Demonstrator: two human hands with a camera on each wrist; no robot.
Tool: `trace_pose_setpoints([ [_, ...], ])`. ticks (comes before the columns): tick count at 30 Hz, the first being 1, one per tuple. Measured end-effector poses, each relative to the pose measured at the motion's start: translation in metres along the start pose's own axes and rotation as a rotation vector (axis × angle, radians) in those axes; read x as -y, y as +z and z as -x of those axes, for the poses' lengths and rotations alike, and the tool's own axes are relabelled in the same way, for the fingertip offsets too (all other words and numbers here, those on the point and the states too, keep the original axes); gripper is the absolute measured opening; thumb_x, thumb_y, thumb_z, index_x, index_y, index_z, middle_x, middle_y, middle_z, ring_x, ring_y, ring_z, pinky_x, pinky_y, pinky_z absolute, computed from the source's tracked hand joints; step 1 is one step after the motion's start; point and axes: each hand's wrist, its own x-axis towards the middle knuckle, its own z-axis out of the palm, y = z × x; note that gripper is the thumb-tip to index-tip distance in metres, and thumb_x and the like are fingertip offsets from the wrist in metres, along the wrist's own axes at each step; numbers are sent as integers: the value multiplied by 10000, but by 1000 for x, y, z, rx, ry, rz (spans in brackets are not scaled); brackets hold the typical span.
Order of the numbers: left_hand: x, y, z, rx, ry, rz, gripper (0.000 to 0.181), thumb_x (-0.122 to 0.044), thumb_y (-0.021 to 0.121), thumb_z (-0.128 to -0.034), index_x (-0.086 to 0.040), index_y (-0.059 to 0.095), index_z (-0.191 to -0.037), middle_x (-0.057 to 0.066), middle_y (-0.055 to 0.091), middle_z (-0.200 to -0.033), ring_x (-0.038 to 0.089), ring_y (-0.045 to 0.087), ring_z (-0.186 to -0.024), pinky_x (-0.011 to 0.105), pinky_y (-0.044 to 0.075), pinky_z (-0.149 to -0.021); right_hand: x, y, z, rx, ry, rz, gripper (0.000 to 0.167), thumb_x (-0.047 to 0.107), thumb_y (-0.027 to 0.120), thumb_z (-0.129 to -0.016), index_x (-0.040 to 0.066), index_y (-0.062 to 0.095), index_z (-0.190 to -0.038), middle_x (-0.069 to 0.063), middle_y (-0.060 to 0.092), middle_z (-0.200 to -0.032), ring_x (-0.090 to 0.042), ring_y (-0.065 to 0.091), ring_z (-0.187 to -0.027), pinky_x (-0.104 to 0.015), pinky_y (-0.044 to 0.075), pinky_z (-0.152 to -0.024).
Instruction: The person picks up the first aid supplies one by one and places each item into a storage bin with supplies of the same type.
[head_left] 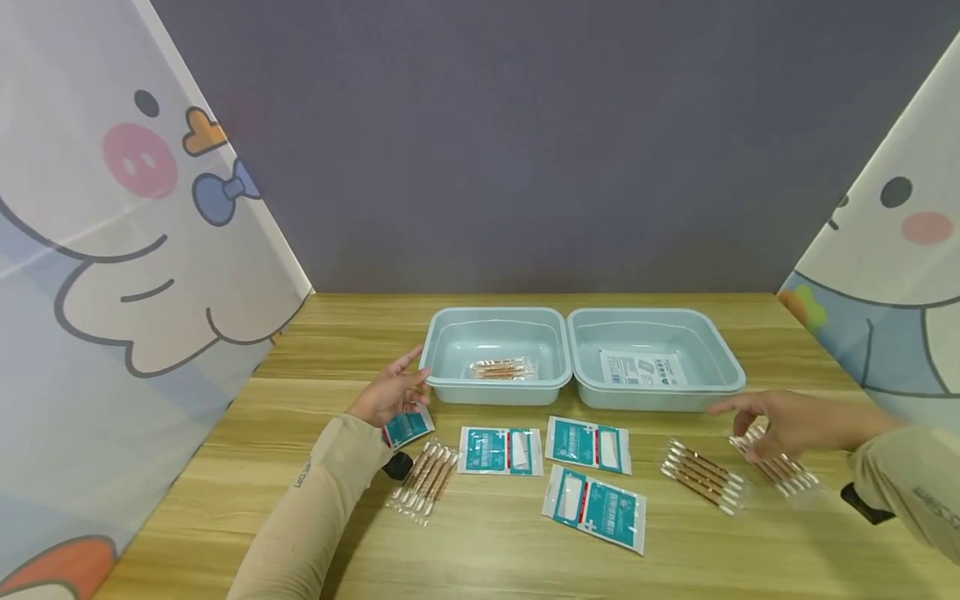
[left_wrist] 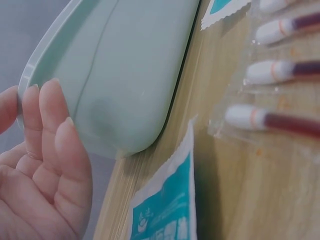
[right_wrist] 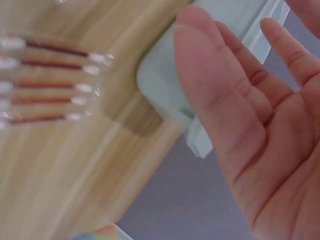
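Two blue tubs stand side by side toward the far edge of the wooden table (head_left: 480,567), and each holds a single item: the left tub (head_left: 495,395) has a swab pack (head_left: 502,368) lying on its floor, the right tub (head_left: 660,402) a white printed packet (head_left: 642,368). Seven more lie outside on the table, so by that count the work looks to be at an early stage. Four are teal packets: one (head_left: 409,425) partly covered by the left hand near the left tub's front left corner, one (head_left: 500,451) in front of that tub, one (head_left: 588,444) in front of the right tub's left corner, and one (head_left: 595,508) lying closer to the viewer. Three are loose swab packs: one (head_left: 426,480) toward the table's left edge, two (head_left: 702,475) (head_left: 783,468) toward its right edge. The left hand (head_left: 390,392) is at the left tub's left rim, fingers loosely extended and apart from the thumb; whether it bears on the rim I cannot tell. The right hand (head_left: 780,421) is spread near the right tub's front right corner, above the outermost swab pack, and pinches nothing. Both tubs appear to have plenty of room left inside.
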Motion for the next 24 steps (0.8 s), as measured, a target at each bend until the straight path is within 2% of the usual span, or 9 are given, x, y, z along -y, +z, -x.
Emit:
trace_pose_setpoints([
  [1, 0, 0, 0, -2, 0, 4, 631, -152, 450, -1031, -204, 103, -1556, -15, 574, -729, 60, 598, -542, 217, 494, -545, -2, 2, 1, 4, 2, -41, 630, 26, 708, -828, 506, 532, -1196, -175, 571, -1021, -57, 536, -585, -258, 478, -465],
  [2, 0, 0, 0, -2, 2, 8, 628, -149, 449, -1031, -205, 108, -1556, -15, 575, -727, 60, 599, -541, 218, 494, -544, -4, 5, 2, 2, 18, -78, 644, 27, 700, -834, 536, 513, -1183, -183, 555, -1033, -64, 534, -565, -258, 479, -457],
  [3, 0, 0, 0, -3, 3, 11, 625, -149, 448, -1032, -205, 112, -1556, -15, 576, -727, 60, 599, -542, 218, 493, -544, -5, 8, 2, -1, 32, -91, 613, 30, 696, -837, 484, 530, -1214, -183, 545, -1038, -73, 534, -567, -260, 478, -458],
  [7, 0, 0, -1, 6, 7, 19, 627, -155, 453, -1030, -205, 115, -1555, -11, 582, -729, 59, 601, -541, 220, 498, -548, -11, 21, 0, -64, 40, -5, 522, 3, 719, -788, 14, 533, -1276, -156, 562, -989, -44, 498, -522, -249, 466, -440],
  [8, 1, 0, -1, 8, 7, 21, 628, -156, 453, -1030, -205, 112, -1555, -12, 584, -727, 59, 602, -541, 222, 500, -550, -13, 25, 0, -82, 45, 34, 543, 3, 730, -774, -87, 496, -1255, -139, 570, -965, -41, 495, -514, -250, 466, -436],
  [9, 1, 0, -1, 9, 6, 24, 628, -156, 453, -1030, -206, 112, -1555, -13, 584, -724, 60, 602, -541, 222, 499, -549, -14, 28, -1, -93, 61, 52, 564, 1, 736, -767, -139, 469, -1244, -128, 571, -953, -39, 488, -505, -248, 463, -433],
  [12, 2, 0, 0, 13, 3, 30, 628, -158, 452, -1031, -211, 111, -1555, -20, 579, -716, 59, 602, -539, 221, 496, -545, -19, 36, -5, -118, 70, 115, 578, 23, 764, -750, -162, 481, -1219, -102, 580, -914, -30, 483, -522, -247, 459, -450],
  [19, 5, 0, 0, 19, 5, 59, 635, -160, 453, -1030, -208, 100, -1556, -17, 577, -718, 64, 599, -540, 218, 494, -539, -26, 48, -14, -138, 67, 258, 617, 176, 833, -698, -102, 559, -1175, -29, 600, -874, -104, 546, -758, -275, 470, -604],
  [24, 6, -1, -2, 8, 4, 77, 636, -167, 467, -1025, -218, 119, -1555, -20, 583, -715, 70, 602, -539, 223, 490, -543, -24, 57, -19, -151, 81, 310, 611, 233, 852, -686, -65, 600, -1156, 41, 569, -795, -60, 502, -694, -255, 442, -576],
])
